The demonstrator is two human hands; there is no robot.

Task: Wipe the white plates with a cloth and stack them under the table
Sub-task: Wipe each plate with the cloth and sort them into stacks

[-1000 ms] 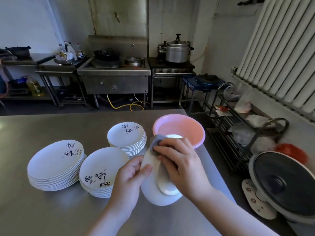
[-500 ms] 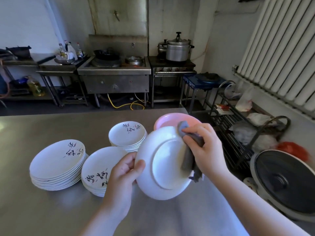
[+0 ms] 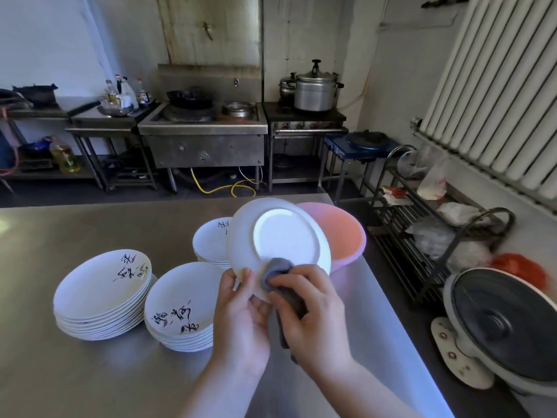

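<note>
Head view, near to far. Left hand [image 3: 241,321] grips the near rim of a white plate [image 3: 280,236], thumb on the underside, fingers curled round the edge. Right hand [image 3: 310,309] is curled round a grey cloth [image 3: 275,271], pressing it on the plate's near edge just beside the left thumb; the cloth's tail hangs down between the two hands. Plate is held tilted above the steel table [image 3: 90,372], underside and foot ring facing the camera.

Left of the hands, a near stack of white plates [image 3: 177,309] with black brush lettering sits on the table. Further left, a taller stack [image 3: 102,294], same lettering. Behind the held plate, a third stack [image 3: 211,242], partly hidden by it. Pink basin [image 3: 346,233] sits at the table's far right corner, partly behind the held plate.

Right of the table, on the floor: fan [image 3: 506,330] lying tilted, and a black wire rack [image 3: 422,224] with bags on it. White radiator [image 3: 497,86] on the right wall. Far wall: steel wok stove [image 3: 205,137] and a big pressure cooker [image 3: 316,89] on a burner stand.
</note>
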